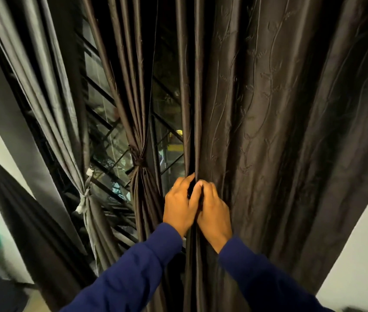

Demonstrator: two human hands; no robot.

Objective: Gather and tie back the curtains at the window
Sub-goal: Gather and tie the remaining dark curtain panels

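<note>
Where the loose brown curtain (257, 131) is hanging at the right of the window (167, 104), both hands are meeting on its left edge, side by side and touching. The left hand (179, 204) is curling its fingers around the gathered folds; the right hand (213, 209) is pinching the same folds just beside it. Left of them, a narrower brown panel (133, 97) is hanging tied with a knot (138, 159), and a grey curtain (50, 97) is hanging bound with a pale tie (85, 194).

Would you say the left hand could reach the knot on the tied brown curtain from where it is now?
Probably yes: the left hand sits just right of and below the knot, with only open space between, but its grip holds the loose curtain.
</note>
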